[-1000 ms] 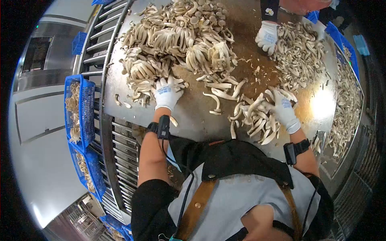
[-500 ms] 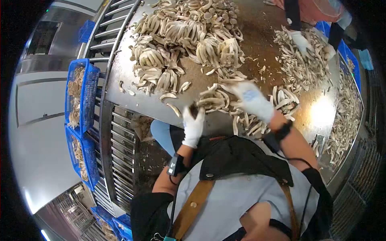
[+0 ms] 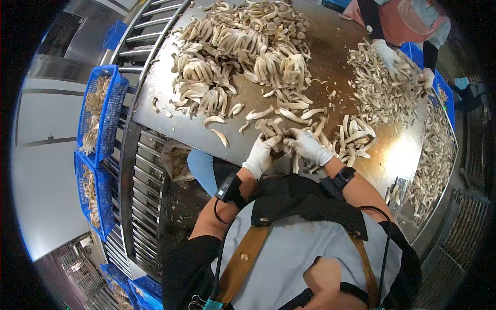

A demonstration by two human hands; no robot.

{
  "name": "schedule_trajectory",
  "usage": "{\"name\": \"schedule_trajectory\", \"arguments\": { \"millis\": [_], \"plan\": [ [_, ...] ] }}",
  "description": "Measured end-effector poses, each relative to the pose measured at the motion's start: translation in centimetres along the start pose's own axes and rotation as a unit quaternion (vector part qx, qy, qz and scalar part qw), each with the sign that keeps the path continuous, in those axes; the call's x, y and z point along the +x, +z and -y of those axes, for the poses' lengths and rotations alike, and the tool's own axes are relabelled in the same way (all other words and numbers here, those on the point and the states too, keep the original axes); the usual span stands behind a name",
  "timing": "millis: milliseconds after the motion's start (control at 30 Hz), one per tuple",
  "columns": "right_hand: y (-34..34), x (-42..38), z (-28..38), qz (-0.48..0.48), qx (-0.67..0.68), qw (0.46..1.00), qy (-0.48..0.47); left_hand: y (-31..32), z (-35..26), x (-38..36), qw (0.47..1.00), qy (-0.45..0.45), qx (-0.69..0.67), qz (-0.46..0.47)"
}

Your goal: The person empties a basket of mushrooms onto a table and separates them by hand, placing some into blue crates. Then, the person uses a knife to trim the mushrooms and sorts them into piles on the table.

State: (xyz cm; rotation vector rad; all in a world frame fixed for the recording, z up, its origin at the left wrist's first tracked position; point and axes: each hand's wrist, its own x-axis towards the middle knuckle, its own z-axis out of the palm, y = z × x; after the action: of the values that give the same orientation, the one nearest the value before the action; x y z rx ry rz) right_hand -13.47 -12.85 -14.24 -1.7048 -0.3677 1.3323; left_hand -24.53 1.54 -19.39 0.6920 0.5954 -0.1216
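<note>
Both hands wear white gloves and meet at the near edge of the metal table (image 3: 330, 51). My left hand (image 3: 262, 153) is closed around a small clump of mushrooms (image 3: 269, 128), whose stems stick up past the fingers. Close beside it, my right hand (image 3: 308, 146) has its fingers curled in on the same clump; its fingertips are partly hidden. Loose mushrooms (image 3: 354, 137) lie to the right of my right hand, and several more lie just beyond both hands. A big heap of mushroom clumps (image 3: 243, 39) covers the far left of the table.
Across the table at right, a co-worker's gloved hand (image 3: 387, 56) rests at a pile of separated mushrooms (image 3: 380, 88). More mushrooms fill a long tray (image 3: 433, 160) on the right. Blue baskets (image 3: 109, 116) holding mushrooms stand at left beside a roller conveyor (image 3: 147, 206).
My left hand has moved right and up, closing on the clump. The right hand, blurred before, has come down and left to meet it. Some mushrooms near my hands have shifted.
</note>
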Motion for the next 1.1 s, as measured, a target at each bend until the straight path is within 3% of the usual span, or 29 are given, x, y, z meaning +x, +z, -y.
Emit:
{"name": "schedule_trajectory", "arguments": {
  "millis": [67,100,133,167,200,233,333,400,467,500,600,633,667,733,767,800,867,933,967,1000,1067,1100],
  "plan": [
    [-0.9,-0.3,-1.9,-0.110,-0.004,0.991,-0.080,0.0,0.2,0.7,0.998,0.049,-0.043,-0.018],
    [-1.4,-1.3,-2.1,-0.098,0.069,0.985,-0.126,0.1,0.1,0.6,0.997,0.062,-0.042,-0.013],
    [-0.9,-0.8,-2.6,-0.120,0.044,0.982,-0.141,0.2,0.1,0.4,0.996,0.074,-0.041,-0.007],
    [-0.1,0.1,-3.6,-0.145,0.020,0.977,-0.154,0.0,0.3,0.4,0.999,0.003,0.051,0.004],
    [0.4,0.9,-4.8,-0.171,-0.004,0.971,-0.167,1.7,-0.3,-0.9,0.984,0.035,0.159,0.070],
    [-0.3,1.7,-5.9,-0.161,-0.081,0.968,-0.174,1.4,0.2,-0.9,0.988,0.025,0.147,0.047],
    [-0.8,-4.5,1.2,-0.083,0.195,0.975,-0.072,1.3,0.0,-0.6,0.999,0.042,0.033,0.008],
    [0.2,-4.3,0.8,-0.062,0.263,0.957,-0.109,1.5,0.1,-1.3,0.999,0.033,0.000,0.037],
    [1.5,-4.9,1.5,-0.155,0.042,0.981,-0.107,1.8,0.4,-1.9,0.992,-0.005,0.041,0.119],
    [1.6,-4.0,-0.2,-0.170,0.013,0.978,-0.120,1.6,0.8,-1.5,0.989,0.011,0.046,0.139],
    [0.1,-2.9,-2.0,-0.166,0.130,0.968,-0.136,0.9,0.7,-1.2,0.990,0.061,-0.115,0.060],
    [-0.5,-3.9,-2.3,-0.157,0.070,0.975,-0.138,0.7,0.9,-1.4,0.995,0.056,-0.031,0.072],
    [0.0,-4.3,-0.8,-0.103,0.096,0.985,-0.098,0.3,1.5,-1.5,0.994,0.053,0.050,0.084],
    [0.6,-3.9,-2.6,-0.109,0.058,0.986,-0.111,-0.9,2.9,-0.8,0.970,0.057,0.208,0.108],
    [0.3,-3.3,-3.2,-0.142,0.091,0.977,-0.131,1.7,1.1,-1.9,0.990,0.035,0.133,0.039],
    [-0.1,-2.8,-3.8,-0.130,0.296,0.942,-0.091,4.5,-0.8,-3.1,0.998,0.023,0.052,-0.032],
    [-0.3,-2.7,-4.0,-0.107,0.206,0.969,-0.081,2.6,-0.1,-2.0,0.989,0.014,0.147,0.015],
    [0.4,-2.6,-5.4,-0.096,0.064,0.981,-0.156,2.5,1.3,-2.3,0.950,0.005,0.274,0.147],
    [0.7,-2.3,-5.1,-0.156,0.202,0.960,-0.114,2.6,1.3,-1.8,0.968,-0.064,0.231,0.077],
    [-0.7,-2.7,-4.9,-0.097,0.215,0.963,-0.130,2.5,1.2,-1.2,0.980,-0.062,0.186,0.045],
    [-0.4,-3.4,-4.8,-0.082,0.273,0.952,-0.110,2.0,0.9,-0.9,0.993,-0.066,0.096,-0.022],
    [-0.1,-3.1,-5.1,-0.079,0.130,0.979,-0.133,2.1,1.3,-1.3,0.978,-0.073,0.176,0.087]
  ]
}}
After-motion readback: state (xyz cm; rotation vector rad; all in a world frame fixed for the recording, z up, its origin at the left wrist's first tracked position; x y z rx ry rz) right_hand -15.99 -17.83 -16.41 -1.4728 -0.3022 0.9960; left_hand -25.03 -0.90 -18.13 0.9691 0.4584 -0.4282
